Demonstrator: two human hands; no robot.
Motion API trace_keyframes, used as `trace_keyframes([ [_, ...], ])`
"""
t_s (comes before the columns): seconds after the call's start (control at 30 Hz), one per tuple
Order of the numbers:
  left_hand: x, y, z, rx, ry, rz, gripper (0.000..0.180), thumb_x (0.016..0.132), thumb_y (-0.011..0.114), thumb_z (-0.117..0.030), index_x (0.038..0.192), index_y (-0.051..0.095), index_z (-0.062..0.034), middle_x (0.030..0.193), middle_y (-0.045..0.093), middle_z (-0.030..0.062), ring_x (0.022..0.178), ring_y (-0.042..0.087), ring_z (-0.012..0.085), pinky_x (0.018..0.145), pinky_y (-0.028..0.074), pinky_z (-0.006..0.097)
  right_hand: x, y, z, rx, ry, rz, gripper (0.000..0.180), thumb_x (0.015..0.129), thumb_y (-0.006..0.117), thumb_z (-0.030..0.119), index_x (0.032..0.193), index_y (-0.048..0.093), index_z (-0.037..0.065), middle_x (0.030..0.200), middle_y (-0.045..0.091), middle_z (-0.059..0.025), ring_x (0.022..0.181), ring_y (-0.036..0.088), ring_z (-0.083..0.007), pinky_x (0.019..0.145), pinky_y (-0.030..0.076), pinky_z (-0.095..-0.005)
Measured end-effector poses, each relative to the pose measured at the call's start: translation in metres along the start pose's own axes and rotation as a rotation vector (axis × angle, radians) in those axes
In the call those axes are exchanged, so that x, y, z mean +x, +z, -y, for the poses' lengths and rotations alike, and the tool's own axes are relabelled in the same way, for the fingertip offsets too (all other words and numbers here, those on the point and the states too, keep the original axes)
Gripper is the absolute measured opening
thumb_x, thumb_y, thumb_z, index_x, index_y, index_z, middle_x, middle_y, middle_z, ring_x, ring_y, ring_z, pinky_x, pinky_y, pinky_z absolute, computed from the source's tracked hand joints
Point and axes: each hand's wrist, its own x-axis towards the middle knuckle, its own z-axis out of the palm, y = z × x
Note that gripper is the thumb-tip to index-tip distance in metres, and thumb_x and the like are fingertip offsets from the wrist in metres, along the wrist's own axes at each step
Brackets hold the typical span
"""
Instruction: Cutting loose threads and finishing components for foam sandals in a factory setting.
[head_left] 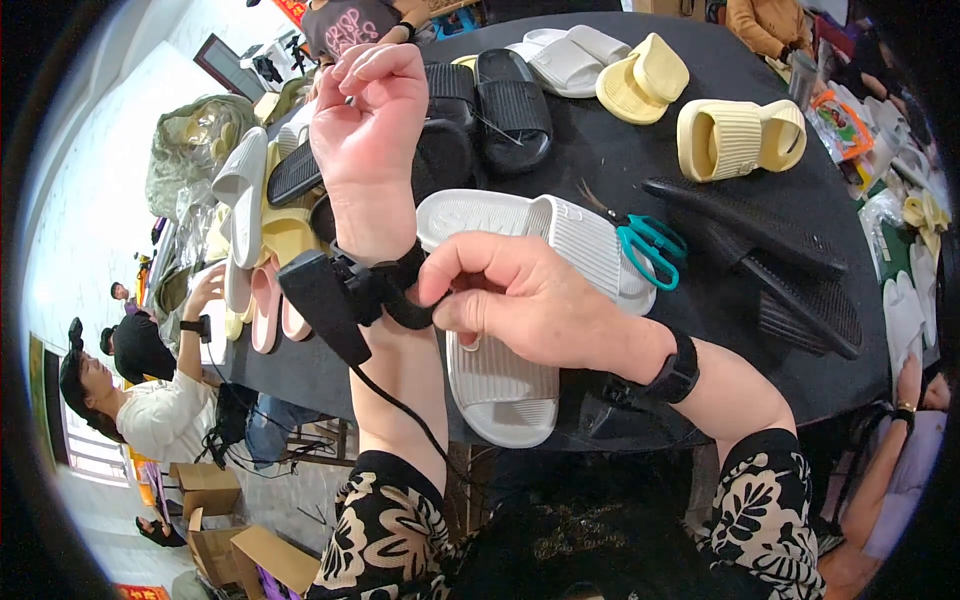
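My left hand (372,115) is raised over the black table (620,160), fingers curled loosely, holding nothing. A black wrist strap (385,290) with a flat black device (322,305) and a thin cable sits on my left wrist. My right hand (520,295) pinches that strap at the wrist. Under both hands lie two white slide sandals (560,240), one pointing toward me (500,385). Teal-handled scissors (645,240) rest on the farther white sandal, just right of my right hand.
Black slides (510,105), cream-yellow slides (735,135), white slides (565,55) and black insoles (770,250) are spread on the table. A heap of pale sandals (250,230) lies at its left edge. Other people sit at left and far right. Cardboard boxes (215,520) stand on the floor.
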Motion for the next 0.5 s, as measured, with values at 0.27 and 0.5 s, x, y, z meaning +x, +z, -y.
trace_keyframes([
  [0.27,-0.003,0.006,0.011,-0.026,-0.001,-0.086,0.012,0.069,0.044,0.002,0.062,0.041,-0.0070,0.056,0.041,0.0013,0.051,0.040,0.0126,0.056,0.037,0.027,0.006,-0.004,-0.008,-0.038,-0.057,-0.176,0.012,0.084,0.057,-0.004,0.095,0.058,0.000,0.079,0.059,-0.0015,0.068,0.055,-0.0069,0.064,0.047,-0.0211],
  [0.5,-0.001,0.005,0.022,-0.029,-0.047,-0.069,0.011,0.075,0.046,-0.002,0.065,0.043,-0.0066,0.057,0.042,0.0008,0.051,0.040,0.0122,0.058,0.037,0.027,0.004,-0.002,-0.006,0.031,-0.129,-0.162,0.016,0.082,0.061,-0.003,0.096,0.055,0.000,0.078,0.057,-0.0015,0.066,0.054,-0.0066,0.059,0.046,-0.0216],
])
